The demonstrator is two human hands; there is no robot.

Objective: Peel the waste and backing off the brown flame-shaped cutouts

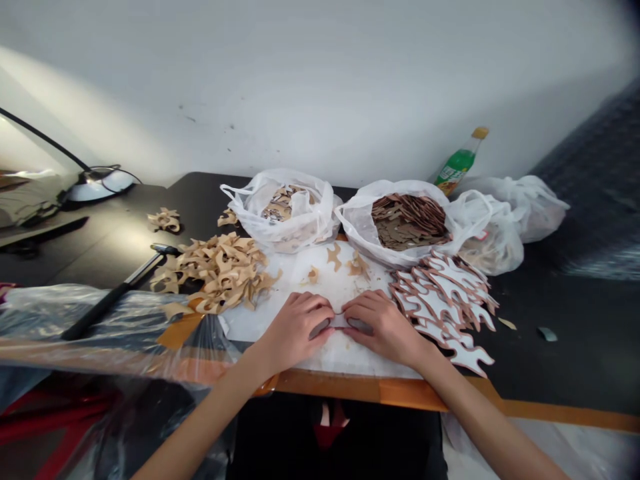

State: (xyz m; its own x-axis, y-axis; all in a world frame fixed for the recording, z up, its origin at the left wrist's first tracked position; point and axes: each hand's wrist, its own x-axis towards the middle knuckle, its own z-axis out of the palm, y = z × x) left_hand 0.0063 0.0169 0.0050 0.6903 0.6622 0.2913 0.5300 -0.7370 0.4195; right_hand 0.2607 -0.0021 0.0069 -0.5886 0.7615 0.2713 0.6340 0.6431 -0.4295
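Note:
Between my hands lies a small flat piece [340, 321] with a pale face and dark edges, low over the white paper [300, 263]. My left hand [300, 327] pinches its left end, fingers curled over and thumb below. On its right end my right hand [383, 325] is closed in the same way. Grey patches show under the fingers of both hands; what they are I cannot make out. To the right is a heap of wavy white-faced pieces with brown edges [445, 300]. A pile of curled tan paper cut-outs [225, 270] lies left of my left hand.
Behind stand two white plastic bags, one with tan scraps [287, 200], the other with brown pieces [410, 223]. Tied bags [530, 207] and a green bottle [457, 167] are at the right. A black-handled hammer [120, 287] and a lamp base [103, 185] are at the left.

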